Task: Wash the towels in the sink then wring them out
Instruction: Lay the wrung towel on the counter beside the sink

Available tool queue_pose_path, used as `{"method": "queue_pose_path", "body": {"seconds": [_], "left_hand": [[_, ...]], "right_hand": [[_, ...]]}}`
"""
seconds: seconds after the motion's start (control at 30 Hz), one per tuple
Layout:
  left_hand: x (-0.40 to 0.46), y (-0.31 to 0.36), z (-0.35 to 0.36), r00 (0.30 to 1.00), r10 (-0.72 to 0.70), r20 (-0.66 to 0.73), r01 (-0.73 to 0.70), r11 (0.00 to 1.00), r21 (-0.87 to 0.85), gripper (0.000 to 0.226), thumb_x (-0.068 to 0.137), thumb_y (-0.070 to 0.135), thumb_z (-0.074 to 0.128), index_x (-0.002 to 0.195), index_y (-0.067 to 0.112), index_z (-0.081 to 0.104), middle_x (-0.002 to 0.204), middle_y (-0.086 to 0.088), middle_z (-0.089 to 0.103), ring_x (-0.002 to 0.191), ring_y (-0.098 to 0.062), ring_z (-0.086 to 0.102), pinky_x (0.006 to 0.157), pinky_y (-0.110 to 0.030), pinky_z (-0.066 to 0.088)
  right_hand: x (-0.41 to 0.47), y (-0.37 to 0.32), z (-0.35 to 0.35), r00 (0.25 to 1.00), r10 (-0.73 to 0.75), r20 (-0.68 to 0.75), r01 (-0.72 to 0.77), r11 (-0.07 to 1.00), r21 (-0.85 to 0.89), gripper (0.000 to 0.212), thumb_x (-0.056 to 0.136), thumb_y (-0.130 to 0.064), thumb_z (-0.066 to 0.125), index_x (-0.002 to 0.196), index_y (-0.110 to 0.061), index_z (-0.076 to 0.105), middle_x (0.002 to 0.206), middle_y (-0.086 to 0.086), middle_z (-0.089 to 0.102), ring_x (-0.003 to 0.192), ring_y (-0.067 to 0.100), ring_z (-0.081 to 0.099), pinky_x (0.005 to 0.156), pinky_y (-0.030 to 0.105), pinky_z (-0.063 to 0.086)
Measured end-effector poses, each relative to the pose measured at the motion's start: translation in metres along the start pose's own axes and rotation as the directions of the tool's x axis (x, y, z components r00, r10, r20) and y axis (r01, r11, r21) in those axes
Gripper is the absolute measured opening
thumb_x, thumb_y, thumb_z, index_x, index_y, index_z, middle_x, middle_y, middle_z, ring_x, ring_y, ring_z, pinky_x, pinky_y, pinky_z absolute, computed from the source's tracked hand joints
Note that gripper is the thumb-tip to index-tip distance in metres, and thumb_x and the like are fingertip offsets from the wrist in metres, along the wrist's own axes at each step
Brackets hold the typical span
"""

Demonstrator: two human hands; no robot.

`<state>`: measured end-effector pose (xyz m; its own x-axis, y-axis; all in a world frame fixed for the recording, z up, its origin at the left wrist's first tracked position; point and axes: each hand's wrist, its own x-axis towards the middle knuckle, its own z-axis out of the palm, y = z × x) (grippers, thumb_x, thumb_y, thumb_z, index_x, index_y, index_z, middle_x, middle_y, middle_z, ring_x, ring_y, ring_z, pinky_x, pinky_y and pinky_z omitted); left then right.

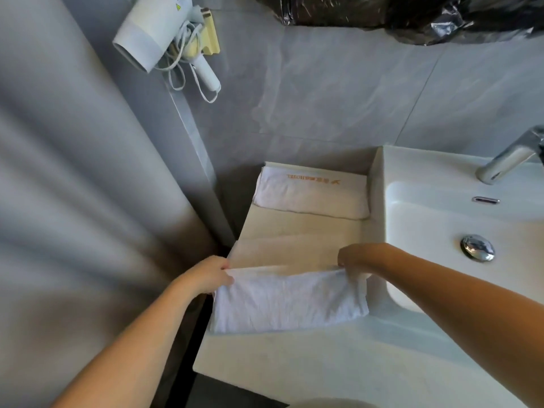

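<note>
A white towel [290, 300] lies folded on the pale counter [294, 234] left of the sink. My left hand [206, 275] pinches its far left corner. My right hand [356, 257] pinches its far right corner, with the forearm crossing over the sink rim. A second white towel [312, 194] with orange lettering lies folded at the back of the counter. The white sink [426, 219] sits to the right, dry as far as I can see, with a chrome drain plug [477, 248] and a chrome faucet [512, 156] at the far right.
A grey curtain [73, 201] hangs along the left. A white hair dryer [159, 33] with its cord hangs on the grey tiled wall. A black plastic bag [412, 13] shows at the top edge. The counter's front edge runs near the bottom.
</note>
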<state>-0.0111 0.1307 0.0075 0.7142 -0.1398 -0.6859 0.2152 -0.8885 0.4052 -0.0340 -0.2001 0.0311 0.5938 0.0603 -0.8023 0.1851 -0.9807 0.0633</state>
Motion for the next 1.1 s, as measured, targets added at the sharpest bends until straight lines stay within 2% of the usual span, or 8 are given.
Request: {"method": "queue_pose_path", "body": {"seconds": [0.17,0.4,0.53,0.63,0.7,0.83,0.93,1.1], "left_hand": [[0.042,-0.005,-0.004,0.902,-0.212,-0.377,-0.008,0.863,-0.505,0.003,0.087,0.014,0.065,0.090,0.014,0.066,0.088,-0.007,0.066,0.082,-0.024,0.062,0.067,-0.034,0.050],[0.118,-0.018,0.026,0.915,-0.402,-0.038,0.236,0.608,-0.758,0.007,0.090,0.007,0.052,0.092,0.004,0.059,0.090,-0.015,0.056,0.077,-0.028,0.057,0.067,-0.032,0.045],[0.107,0.011,0.014,0.832,-0.225,-0.507,-0.031,0.893,-0.448,0.019,0.084,0.005,0.053,0.097,0.018,0.052,0.100,-0.004,0.050,0.081,-0.023,0.053,0.069,-0.038,0.048],[0.109,0.045,0.016,0.842,0.035,-0.538,-0.204,0.944,-0.258,0.022,0.090,0.004,0.056,0.108,0.017,0.053,0.113,-0.003,0.044,0.089,-0.017,0.051,0.082,-0.041,0.049],[0.114,0.065,0.026,0.771,0.161,-0.616,-0.194,0.981,0.014,0.034,0.086,0.009,0.065,0.118,0.015,0.055,0.122,-0.009,0.045,0.103,-0.028,0.051,0.089,-0.044,0.046],[0.121,0.056,0.061,0.773,0.440,-0.457,-0.214,0.859,0.465,0.051,0.092,0.037,0.047,0.139,0.019,0.041,0.147,-0.013,0.038,0.135,-0.034,0.033,0.111,-0.052,0.031],[0.115,0.030,0.093,0.849,0.440,-0.291,-0.219,0.796,0.564,0.061,0.099,0.047,0.026,0.155,0.022,0.026,0.163,-0.009,0.024,0.150,-0.027,0.013,0.118,-0.051,0.011],[0.115,0.051,0.073,0.852,0.404,-0.332,-0.174,0.817,0.550,0.058,0.087,0.042,0.040,0.141,0.022,0.044,0.150,-0.007,0.037,0.138,-0.028,0.028,0.116,-0.053,0.022]], "right_hand": [[0.044,0.024,-0.024,0.969,0.128,-0.212,-0.079,0.971,0.224,0.040,0.090,-0.012,0.047,0.127,-0.015,0.061,0.131,0.007,0.058,0.120,0.027,0.057,0.098,0.038,0.050],[0.092,0.022,-0.015,0.945,0.166,-0.281,-0.050,0.924,0.379,0.038,0.096,-0.023,0.041,0.133,-0.014,0.044,0.133,0.011,0.049,0.123,0.035,0.050,0.102,0.043,0.041],[0.109,0.030,-0.019,0.991,0.095,-0.099,-0.087,0.993,0.083,0.045,0.099,-0.041,0.040,0.141,-0.023,0.042,0.142,0.003,0.049,0.129,0.026,0.049,0.109,0.043,0.030],[0.103,0.042,-0.022,0.973,0.153,0.172,-0.128,0.981,-0.146,0.048,0.095,-0.040,0.048,0.142,-0.029,0.046,0.146,-0.002,0.049,0.139,0.025,0.038,0.115,0.051,0.017],[0.099,0.041,-0.015,0.978,0.189,0.083,-0.164,0.957,-0.239,0.043,0.096,-0.037,0.043,0.136,-0.024,0.054,0.142,0.000,0.053,0.137,0.026,0.040,0.113,0.049,0.019],[0.085,0.014,-0.003,0.917,0.095,-0.388,-0.127,0.990,-0.058,0.042,0.096,-0.026,0.040,0.136,-0.015,0.041,0.134,0.010,0.046,0.120,0.029,0.049,0.101,0.044,0.032],[0.077,-0.006,0.006,0.944,0.012,-0.331,0.025,0.994,0.106,0.043,0.093,-0.017,0.049,0.133,-0.013,0.037,0.133,0.010,0.040,0.119,0.030,0.047,0.094,0.041,0.041],[0.092,0.011,-0.021,0.964,0.073,-0.257,0.019,0.941,0.339,0.037,0.092,-0.020,0.047,0.128,-0.014,0.048,0.127,0.009,0.046,0.118,0.030,0.051,0.094,0.042,0.046]]}}
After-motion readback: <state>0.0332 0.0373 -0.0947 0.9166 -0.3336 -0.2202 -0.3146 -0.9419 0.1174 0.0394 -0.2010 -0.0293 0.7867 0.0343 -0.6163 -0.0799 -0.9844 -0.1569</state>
